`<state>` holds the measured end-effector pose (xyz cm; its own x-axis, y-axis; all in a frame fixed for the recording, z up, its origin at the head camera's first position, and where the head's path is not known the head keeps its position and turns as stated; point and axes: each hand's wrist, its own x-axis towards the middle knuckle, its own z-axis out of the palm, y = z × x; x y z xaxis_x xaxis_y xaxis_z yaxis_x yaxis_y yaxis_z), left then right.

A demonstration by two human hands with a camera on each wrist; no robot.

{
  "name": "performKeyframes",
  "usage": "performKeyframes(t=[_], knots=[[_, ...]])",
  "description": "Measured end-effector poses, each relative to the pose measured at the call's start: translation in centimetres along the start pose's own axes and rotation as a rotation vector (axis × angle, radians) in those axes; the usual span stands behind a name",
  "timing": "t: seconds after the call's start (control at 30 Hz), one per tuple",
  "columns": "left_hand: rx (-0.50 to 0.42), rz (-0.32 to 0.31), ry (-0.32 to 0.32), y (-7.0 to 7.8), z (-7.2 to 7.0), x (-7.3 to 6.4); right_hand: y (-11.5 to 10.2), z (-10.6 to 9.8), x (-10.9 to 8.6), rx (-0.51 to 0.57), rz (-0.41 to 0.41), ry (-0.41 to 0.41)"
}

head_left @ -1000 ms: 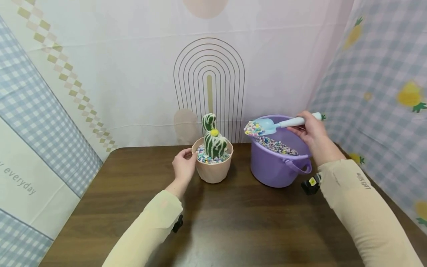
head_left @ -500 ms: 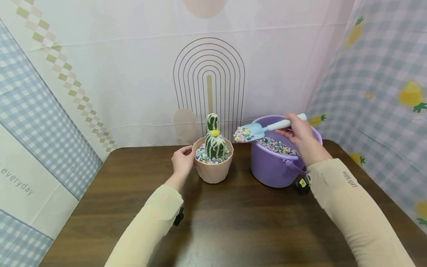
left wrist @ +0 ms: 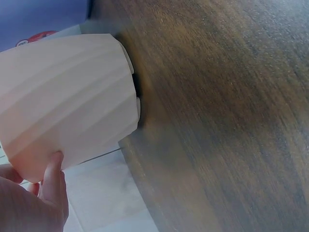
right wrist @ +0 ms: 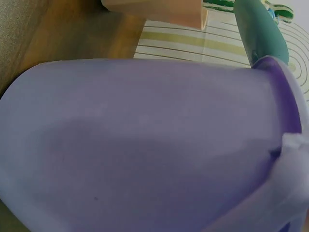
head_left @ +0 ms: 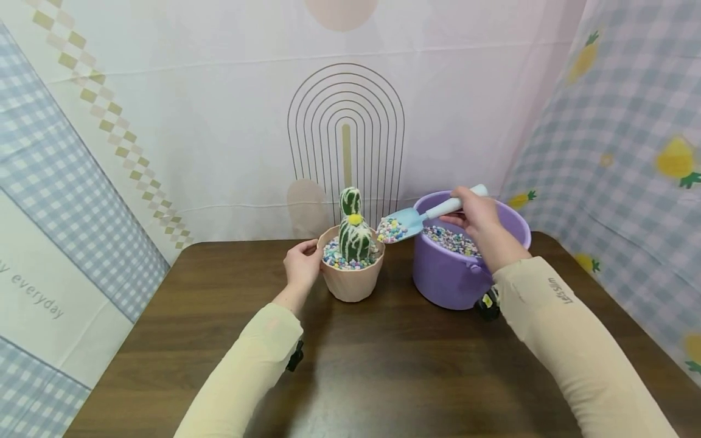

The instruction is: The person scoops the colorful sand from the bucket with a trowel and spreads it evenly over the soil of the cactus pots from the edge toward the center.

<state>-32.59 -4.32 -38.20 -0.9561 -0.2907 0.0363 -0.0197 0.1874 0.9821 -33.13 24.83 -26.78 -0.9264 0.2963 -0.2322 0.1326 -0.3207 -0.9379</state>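
My right hand (head_left: 475, 218) grips the white handle of a light blue scoop (head_left: 409, 222) above the purple bucket's near-left rim. Small pastel beads (head_left: 391, 230) fill the scoop's tip, which reaches the right rim of a pale pink flowerpot (head_left: 350, 285). In the pot a green and white toy cactus (head_left: 356, 238) with a yellow flower stands upright among similar beads. My left hand (head_left: 303, 266) pinches the pot's left rim; in the left wrist view the thumb (left wrist: 54, 166) lies against the ribbed wall. From the right wrist, the scoop's underside (right wrist: 263, 34) shows beyond the bucket, the hand itself hidden.
The purple bucket (head_left: 446, 283), partly filled with beads, stands right of the pot, its handle hanging at the front. Both rest on a dark wooden table (head_left: 383, 365). A printed cloth (head_left: 230, 121) hangs close behind the table's back edge, another along the right side.
My right hand has carried the loaded scoop leftward and slightly down, from over the bucket to the pot's right rim. The left hand stays on the pot; the cactus has straightened from a slight tilt.
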Motion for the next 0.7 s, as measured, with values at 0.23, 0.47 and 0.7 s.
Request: performKeyframes(t=[0.23, 0.47, 0.7], knots=[[0.0, -0.008, 0.001, 0.1, 0.0, 0.0, 0.3, 1.0, 0.0, -0.076, -0.034, -0.004], [0.001, -0.015, -0.001, 0.0, 0.0, 0.0, 0.8, 1.6, 0.2, -0.14, -0.04, 0.02], [0.012, -0.02, 0.01, 0.0, 0.1, 0.1, 1.1, 2.2, 0.5, -0.179, -0.056, 0.035]])
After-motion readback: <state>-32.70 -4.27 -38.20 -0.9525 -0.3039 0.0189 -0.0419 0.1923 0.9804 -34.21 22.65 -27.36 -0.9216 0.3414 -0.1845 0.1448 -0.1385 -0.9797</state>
